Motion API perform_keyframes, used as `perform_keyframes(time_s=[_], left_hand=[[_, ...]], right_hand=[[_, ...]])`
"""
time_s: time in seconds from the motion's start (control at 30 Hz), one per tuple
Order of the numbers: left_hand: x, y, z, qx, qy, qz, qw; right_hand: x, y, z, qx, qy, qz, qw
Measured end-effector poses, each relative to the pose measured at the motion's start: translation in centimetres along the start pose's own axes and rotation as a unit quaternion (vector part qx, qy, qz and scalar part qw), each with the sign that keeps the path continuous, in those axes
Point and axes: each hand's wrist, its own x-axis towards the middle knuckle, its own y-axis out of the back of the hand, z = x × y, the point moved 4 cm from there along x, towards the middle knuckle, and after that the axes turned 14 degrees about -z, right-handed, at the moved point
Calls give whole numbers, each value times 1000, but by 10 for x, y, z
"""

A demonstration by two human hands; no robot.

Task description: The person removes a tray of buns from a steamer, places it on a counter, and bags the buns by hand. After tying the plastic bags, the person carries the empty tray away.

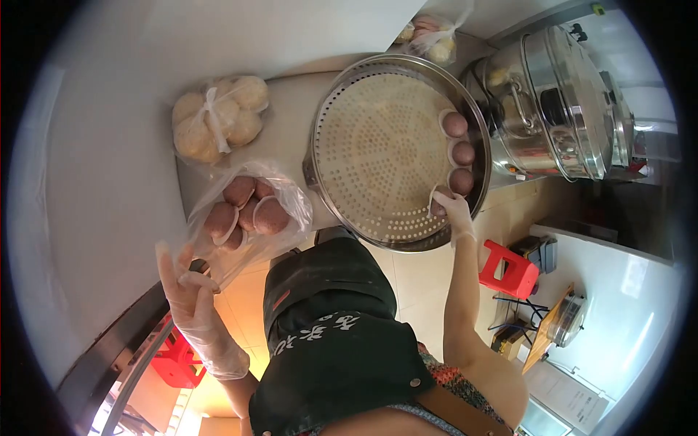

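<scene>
My right hand (456,211), in a thin clear glove, grips a purple-brown bun (438,203) with paper under it, low over the right part of a round perforated steamer tray (385,145). Just beyond it, three similar buns (462,153) stand in a row along the tray's right rim. My left hand (187,287), gloved too, is at the near edge of an open plastic bag (291,196). Its thumb side seems to pinch the film, while two fingers stretch upward. Inside that bag lie several purple-brown buns (270,216) on paper.
A tied bag of pale buns (218,120) rests on the counter behind the open bag. Another bag (436,40) sits beyond the tray. To the right stands a large metal steamer pot (545,102). Red stools (509,269) and a folding table are on the floor below.
</scene>
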Motion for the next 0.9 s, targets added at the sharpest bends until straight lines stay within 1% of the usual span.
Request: perform_keyframes(time_s=[0.03, 0.07, 0.1, 0.13, 0.17, 0.2, 0.27, 0.3, 0.37, 0.43, 0.47, 0.53, 0.6, 0.63, 0.73, 0.77, 0.83, 0.87, 0.9], left_hand=[[0, -2, 2, -8, 14, 13, 1000], [0, -8, 6, -18, 27, 26, 999], [0, -10, 8, -28, 39, 39, 998], [0, -9, 7, -26, 37, 37, 998], [-1, -7, 6, -24, 34, 37, 998], [-1, -4, 8, -20, 30, 40, 999], [-3, -4, 9, -50, 54, 34, 997], [-5, -3, 12, -61, 69, 33, 995], [-12, 1, -4, -81, 28, -19, 996], [-18, -9, 1, -131, 81, -27, 988], [-22, -10, 0, -137, 84, -42, 986], [-29, -13, -6, -154, 94, -79, 980], [-34, -14, 0, -186, 122, -100, 970], [-36, -14, 2, -203, 135, -110, 963], [-34, -8, 6, -174, 129, -92, 972], [-33, -6, 5, -165, 110, -85, 976], [-30, -2, 1, -150, 74, -78, 983], [-28, -1, -1, -143, 61, -51, 987], [-27, -1, -2, -139, 50, -27, 989]], right_hand=[[-30, -19, -37, 93, -22, -90, 991], [-32, -31, -36, 208, 25, -133, 969], [-32, -40, -34, 318, 72, -175, 929], [-30, -45, -31, 423, 118, -213, 873], [-22, -49, -23, 411, 76, -206, 885], [-23, -57, -27, 411, 92, -212, 882], [-23, -89, -32, 410, 117, -239, 873], [-42, -116, -59, 374, 133, -270, 877], [-86, -194, -112, 369, 138, -397, 829], [-115, -276, -135, 342, 151, -503, 779], [-127, -316, -140, 318, 160, -545, 759], [-142, -379, -136, 355, 19, -519, 777], [-135, -414, -106, 284, -76, -483, 824], [-134, -425, -95, 270, -96, -471, 834], [-113, -436, -63, 197, -183, -384, 883], [-111, -431, -59, 250, -146, -419, 860], [-118, -398, -71, 217, -99, -487, 840], [-121, -374, -81, 201, -73, -513, 831], [-131, -341, -104, 205, -3, -508, 837]])
